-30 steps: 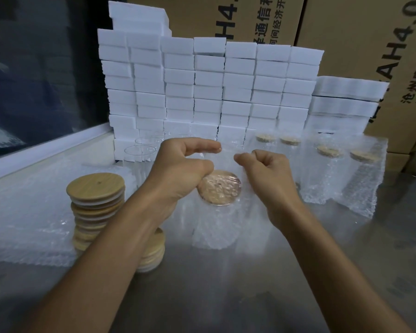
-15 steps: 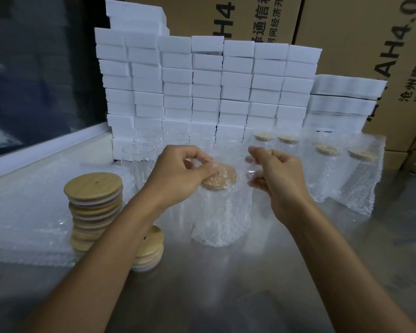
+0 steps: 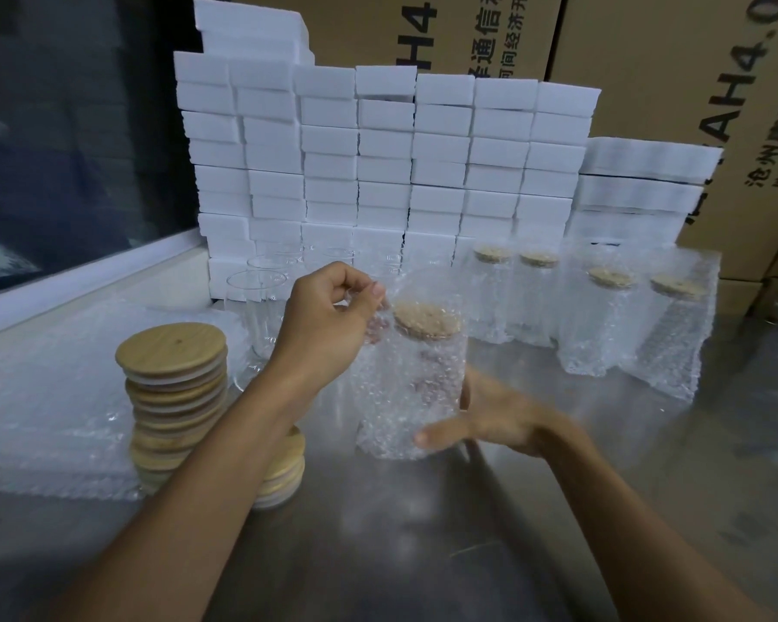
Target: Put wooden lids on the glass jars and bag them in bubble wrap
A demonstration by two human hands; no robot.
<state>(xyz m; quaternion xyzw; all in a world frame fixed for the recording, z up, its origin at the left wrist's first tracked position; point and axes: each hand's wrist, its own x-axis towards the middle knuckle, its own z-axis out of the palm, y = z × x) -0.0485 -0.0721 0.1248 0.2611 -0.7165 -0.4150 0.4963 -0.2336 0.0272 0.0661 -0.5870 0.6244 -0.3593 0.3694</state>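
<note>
Now, mid-frame, the left hand [image 3: 329,316] pinches the bubble-wrap bag [image 3: 412,388] top around the lidded jar [image 3: 425,352]; the right hand [image 3: 490,419], fingers spread, cups its base. Slack wrap could let the glass slide onto the table [image 3: 423,554].

Glass jar [image 3: 412,379]: upright, wooden lid [image 3: 426,320] fitted, sheathed in bubble-wrap bag [image 3: 407,410]. Four bagged lidded jars [image 3: 602,321] stand behind-right of it; stacked loose lids [image 3: 171,388] left; bare jars [image 3: 257,307] behind-left.

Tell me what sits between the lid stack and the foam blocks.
Head view: empty glass jars stand between the lid stack and the foam blocks.
</note>
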